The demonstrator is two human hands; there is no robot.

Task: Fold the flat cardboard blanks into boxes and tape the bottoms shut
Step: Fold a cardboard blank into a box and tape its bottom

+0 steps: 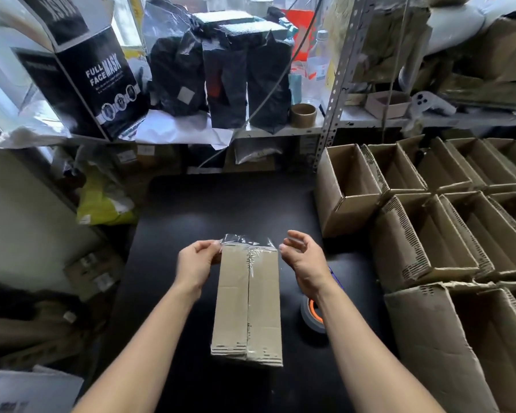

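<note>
Flanking one box point(248, 305), two hands point(195, 262) point(303, 257)

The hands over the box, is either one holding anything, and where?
The left hand pinches the loose clear tape at the box's far left corner. The right hand is open beside the far right corner, holding nothing.

A black worktable point(221, 210) stands before a cluttered, perforated metal shelf point(335, 84), with daylight coming from the upper left.

Both forearms are stretched forward, side by side. The left hand point(195, 259) is curled, thumb and fingertips pinched together. The right hand point(303, 254) is held loosely cupped, fingers apart.
</note>
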